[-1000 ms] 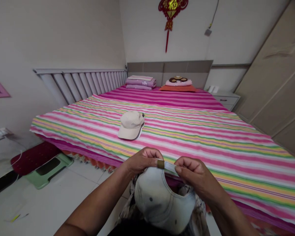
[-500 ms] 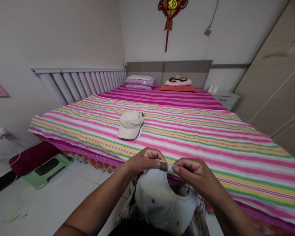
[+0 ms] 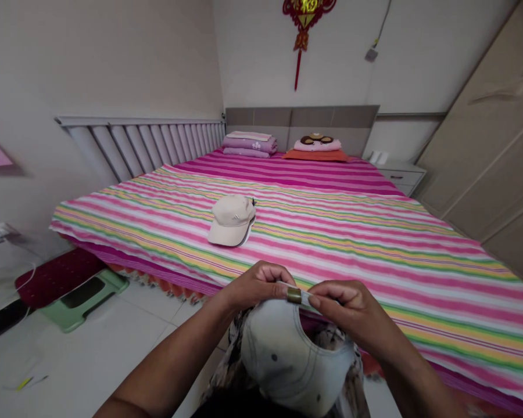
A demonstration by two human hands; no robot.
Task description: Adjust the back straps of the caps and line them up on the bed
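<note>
Striped bedsheet (image 3: 331, 244), logoed beige cap (image 3: 230, 220); hands (image 3: 257, 284) (image 3: 348, 307) pinch denim cap (image 3: 287, 363) strap (image 3: 304, 299).

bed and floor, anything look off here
The beige cap lies alone mid-bed on the striped sheet, away from the pillows, and a small yellow item lies on the white tile floor. The denim cap held up looks blotchily faded.

From here I see a striped bedsheet (image 3: 331, 232) across the bed, with a beige baseball cap (image 3: 232, 220) lying near its middle. At the far end, folded purple bedding (image 3: 249, 144) sits left of a pink pillow (image 3: 316, 145) on an orange cushion (image 3: 314, 155). A red Chinese knot (image 3: 304, 17) hangs at top centre, a white radiator (image 3: 143, 145) runs along the left wall, and a green stool (image 3: 85, 299) stands on a dark red mat (image 3: 56, 277) at lower left, with a wardrobe (image 3: 479, 139) filling the right edge
</note>
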